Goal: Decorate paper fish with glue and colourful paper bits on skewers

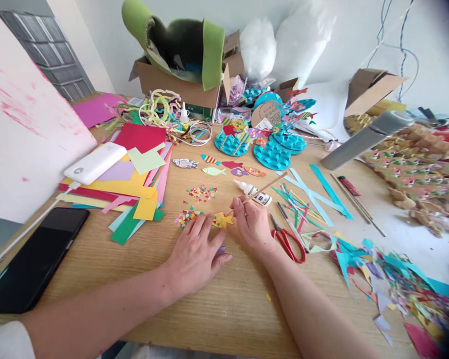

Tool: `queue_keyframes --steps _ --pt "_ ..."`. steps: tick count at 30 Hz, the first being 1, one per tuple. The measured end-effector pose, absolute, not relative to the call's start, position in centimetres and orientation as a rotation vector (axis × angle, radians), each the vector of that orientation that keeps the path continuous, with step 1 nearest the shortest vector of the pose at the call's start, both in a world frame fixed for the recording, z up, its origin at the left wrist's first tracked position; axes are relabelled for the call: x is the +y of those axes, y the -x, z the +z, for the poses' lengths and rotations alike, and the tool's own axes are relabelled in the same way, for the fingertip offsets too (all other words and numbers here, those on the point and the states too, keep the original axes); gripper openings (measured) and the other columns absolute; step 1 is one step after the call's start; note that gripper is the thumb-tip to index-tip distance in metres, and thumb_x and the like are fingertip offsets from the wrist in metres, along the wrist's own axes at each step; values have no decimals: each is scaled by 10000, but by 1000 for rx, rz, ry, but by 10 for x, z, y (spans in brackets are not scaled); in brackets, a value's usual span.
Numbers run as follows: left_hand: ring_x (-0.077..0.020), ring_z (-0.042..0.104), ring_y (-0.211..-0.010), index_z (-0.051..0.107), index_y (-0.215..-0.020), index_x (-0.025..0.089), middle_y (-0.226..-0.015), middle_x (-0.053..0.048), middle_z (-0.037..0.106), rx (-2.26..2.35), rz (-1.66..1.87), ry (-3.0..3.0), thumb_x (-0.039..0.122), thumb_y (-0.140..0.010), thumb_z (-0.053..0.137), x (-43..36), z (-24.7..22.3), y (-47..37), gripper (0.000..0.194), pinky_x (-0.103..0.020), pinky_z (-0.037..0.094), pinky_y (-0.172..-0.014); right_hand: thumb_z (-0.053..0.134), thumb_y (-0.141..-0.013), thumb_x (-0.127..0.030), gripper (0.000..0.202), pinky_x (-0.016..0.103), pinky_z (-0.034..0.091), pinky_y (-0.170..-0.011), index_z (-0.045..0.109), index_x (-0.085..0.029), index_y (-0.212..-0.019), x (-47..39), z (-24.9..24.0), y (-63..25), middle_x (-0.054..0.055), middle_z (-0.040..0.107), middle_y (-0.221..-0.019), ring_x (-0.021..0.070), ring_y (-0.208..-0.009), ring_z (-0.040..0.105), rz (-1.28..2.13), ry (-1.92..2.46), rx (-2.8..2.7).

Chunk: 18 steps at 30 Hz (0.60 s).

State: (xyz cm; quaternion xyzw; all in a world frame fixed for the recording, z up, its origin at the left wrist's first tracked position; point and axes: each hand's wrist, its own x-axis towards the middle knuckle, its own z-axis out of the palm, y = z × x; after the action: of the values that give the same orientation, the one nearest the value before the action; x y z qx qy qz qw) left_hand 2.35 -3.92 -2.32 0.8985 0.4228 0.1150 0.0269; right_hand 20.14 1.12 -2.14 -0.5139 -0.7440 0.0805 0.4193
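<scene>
My right hand (252, 224) pinches a thin wooden stick (267, 186), its lower end down at the tail of a small yellow paper fish (220, 218). Coloured bits show on the fish's body. Flat on the table, my left hand (194, 249) has its fingers stretched out, the fingertips at the fish's edge; whether they press on it I cannot tell. Small piles of paper confetti (202, 192) lie just beyond the left fingertips. Behind my right hand a white glue bottle (261, 196) rests on its side. Several decorated paper fish (214, 171) lie farther back.
Red-handled scissors (290, 244), a pen (288, 219) and paper strips (314, 194) lie right. Paper scraps (389, 279) spread at the right edge. Left are coloured sheets (142, 137), a power bank (95, 162) and a phone (37, 259). Blue egg-tray pieces (271, 153) and a grey bottle (362, 142) stand behind.
</scene>
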Motion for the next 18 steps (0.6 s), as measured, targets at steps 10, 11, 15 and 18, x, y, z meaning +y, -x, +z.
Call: queue_keyframes --steps 10,11,15,18 --pt "-348 402 -1280 556 -1276 200 -1385 -187 449 1295 375 -2761 505 -923 452 -39 -25 -23 478 -508 352 -1054 340 -994 -345 325 256 391 -535 460 -215 -722 10 -23 -199 16 560 -631 130 -550 530 262 1334 -1925" --pt "-347 402 -1279 559 -1273 200 -1384 -187 451 1295 381 -2759 506 -921 457 -39 -25 -23 477 -509 352 -1053 337 -995 -344 325 255 391 -537 459 -215 -723 10 -22 -199 17 560 -633 130 -553 529 265 1335 -1933" --pt "-344 399 -1282 560 -1266 196 -1391 -183 447 1293 383 -2751 506 -924 452 -40 -24 -23 474 -513 360 -1049 327 -994 -336 320 257 398 -553 469 -212 -735 10 -19 -198 20 564 -641 135 -564 537 271 1352 -1970" --pt "-345 395 -1287 553 -1278 195 -1397 -180 442 1289 373 -2747 504 -928 443 -40 -23 -23 480 -512 357 -1054 326 -992 -330 315 263 408 -578 476 -210 -742 9 -17 -198 36 592 -675 145 -595 564 264 1363 -2006"
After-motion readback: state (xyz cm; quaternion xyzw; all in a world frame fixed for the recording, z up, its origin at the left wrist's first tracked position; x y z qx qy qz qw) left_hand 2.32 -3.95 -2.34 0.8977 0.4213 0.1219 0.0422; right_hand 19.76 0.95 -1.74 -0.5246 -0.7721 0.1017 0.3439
